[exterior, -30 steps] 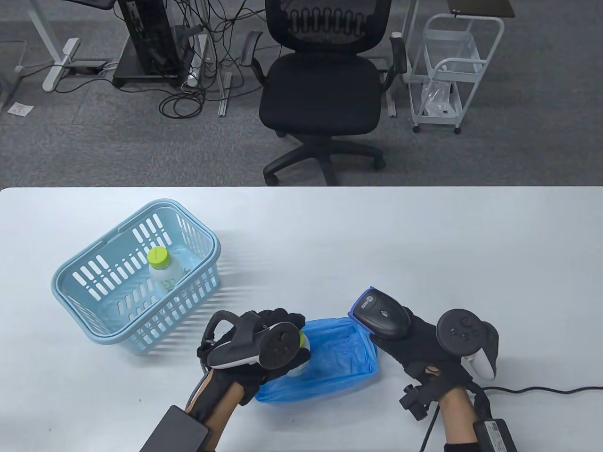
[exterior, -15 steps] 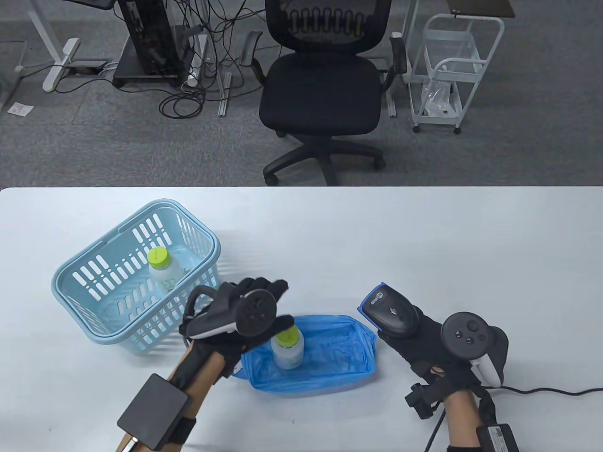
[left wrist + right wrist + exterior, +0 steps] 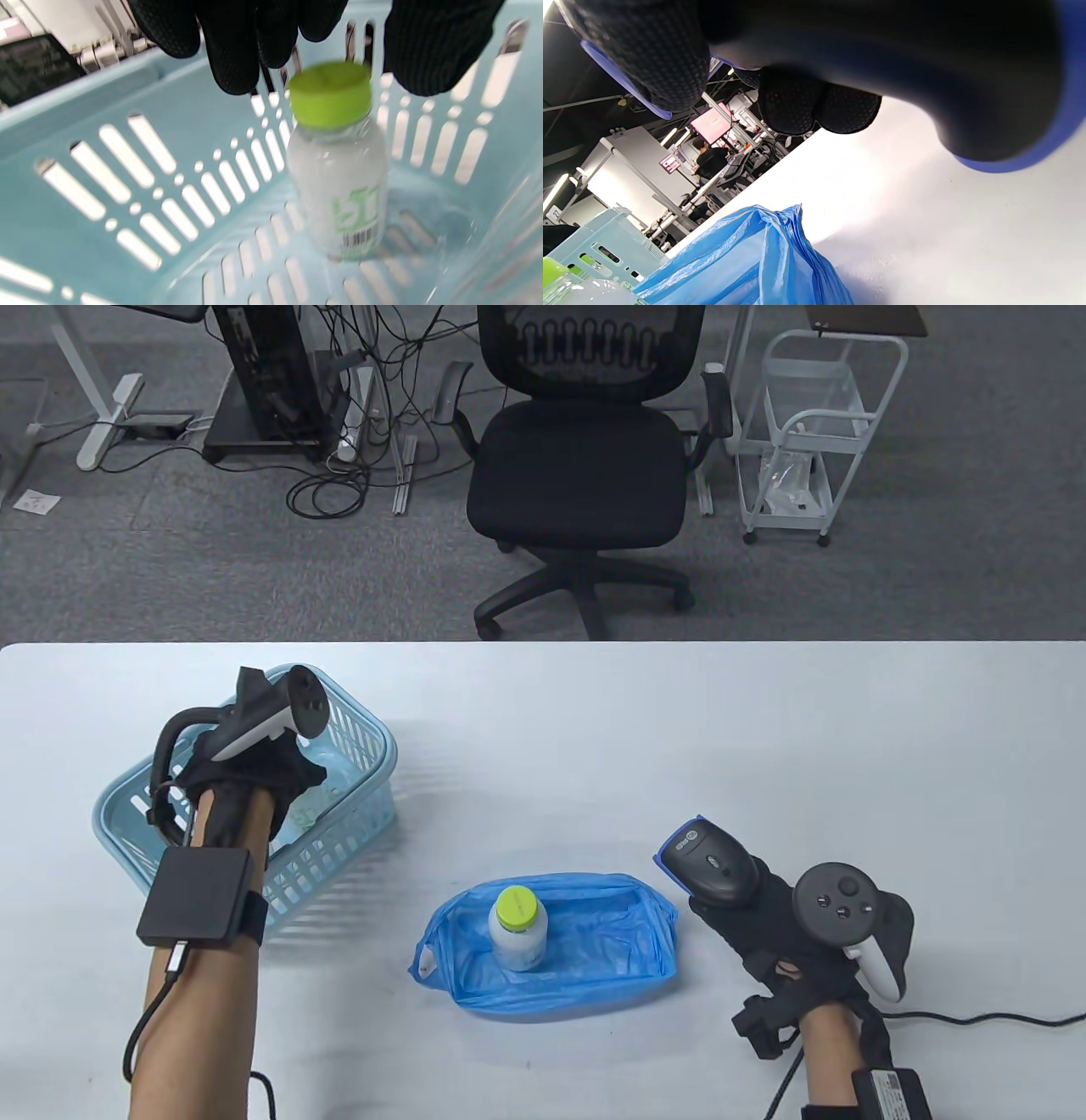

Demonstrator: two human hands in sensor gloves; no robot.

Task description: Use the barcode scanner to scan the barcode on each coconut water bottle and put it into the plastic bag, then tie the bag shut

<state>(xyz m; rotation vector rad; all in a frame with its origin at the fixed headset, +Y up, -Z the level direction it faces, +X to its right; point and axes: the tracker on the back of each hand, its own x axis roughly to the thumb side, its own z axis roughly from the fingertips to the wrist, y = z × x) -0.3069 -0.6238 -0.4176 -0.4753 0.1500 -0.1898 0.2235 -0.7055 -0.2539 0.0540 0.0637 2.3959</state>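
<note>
One coconut water bottle with a green cap stands upright inside the open blue plastic bag. A second bottle stands in the light blue basket, its barcode facing the left wrist camera. My left hand reaches into the basket. In the left wrist view its fingers and thumb hang spread just above that bottle's cap, holding nothing. My right hand grips the black barcode scanner right of the bag, its head pointing up and left.
The basket sits at the table's left and the bag near the front middle. The scanner's cable trails off to the right along the front edge. An office chair and a white cart stand beyond the table's far edge.
My left hand let go of the bottle in the bag and moved up and left into the basket. The right hand with the scanner barely shifted.
</note>
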